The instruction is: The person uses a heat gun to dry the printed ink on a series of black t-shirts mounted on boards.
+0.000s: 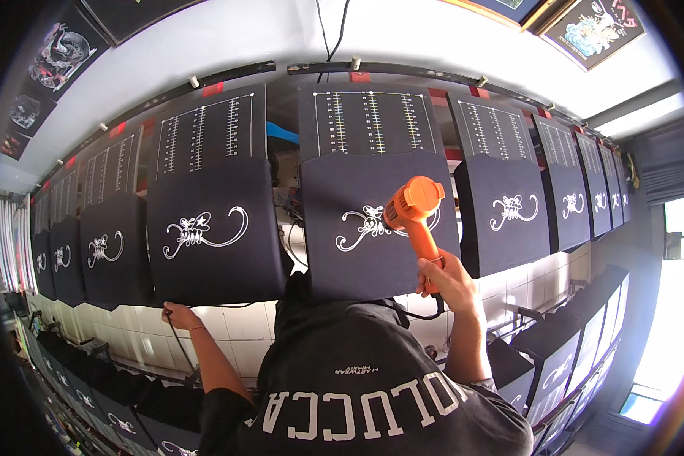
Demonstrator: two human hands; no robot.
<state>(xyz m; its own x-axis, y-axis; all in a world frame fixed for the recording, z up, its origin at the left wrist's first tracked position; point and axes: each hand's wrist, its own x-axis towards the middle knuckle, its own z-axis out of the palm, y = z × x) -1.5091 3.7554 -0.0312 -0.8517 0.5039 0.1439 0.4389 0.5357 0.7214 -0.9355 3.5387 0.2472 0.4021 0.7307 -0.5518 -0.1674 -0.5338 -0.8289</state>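
Observation:
My right hand (pixel 452 283) is closed round the handle of an orange hair dryer (pixel 418 196). The dryer's round head is over the white curled print (pixel 349 237) on a black shirt (pixel 357 273) and hides part of it. That shirt is pulled over a flat printing board (pixel 354 125) with white ruler marks. Lower left, my left hand (pixel 177 315) pinches a black power cord (pixel 181 343) at the bottom edge of the neighbouring black shirt (pixel 213 277), which bears the same white print (pixel 204 231).
More boards with black shirts (pixel 509 228) run left and right in a curved row, fixed along a dark rail (pixel 403 67). Behind me stands another row of shirt-covered boards (pixel 543 357) over a tiled floor (pixel 239 334). Framed pictures (pixel 591 32) hang on the white wall.

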